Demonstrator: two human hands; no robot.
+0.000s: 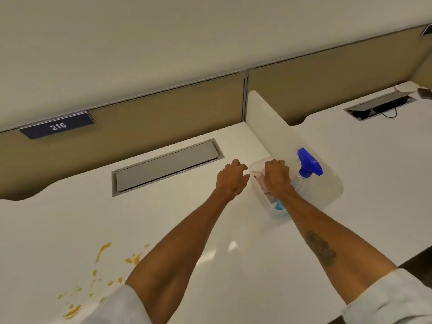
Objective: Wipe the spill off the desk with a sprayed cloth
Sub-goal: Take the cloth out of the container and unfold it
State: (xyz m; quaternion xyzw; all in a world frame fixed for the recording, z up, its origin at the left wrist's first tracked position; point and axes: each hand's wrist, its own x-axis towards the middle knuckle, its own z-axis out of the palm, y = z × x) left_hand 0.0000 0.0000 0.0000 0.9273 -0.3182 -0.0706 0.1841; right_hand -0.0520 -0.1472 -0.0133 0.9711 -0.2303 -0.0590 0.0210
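Our right hand (277, 177) reached into the clear plastic bin (332, 195), fingers closed on pink cloths (268, 195) | left hand (231, 180) loosely curled, holding nothing | orange spill (100, 272) on white desk (70, 230)

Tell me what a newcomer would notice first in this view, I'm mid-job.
Probably the orange spill splattered across the near left of the white desk, untouched so far. Next, both bare arms stretched to the clear plastic bin by the divider: the right hand is down inside among cloths, the left hand just outside its rim. A blue-topped spray bottle stands in the bin.
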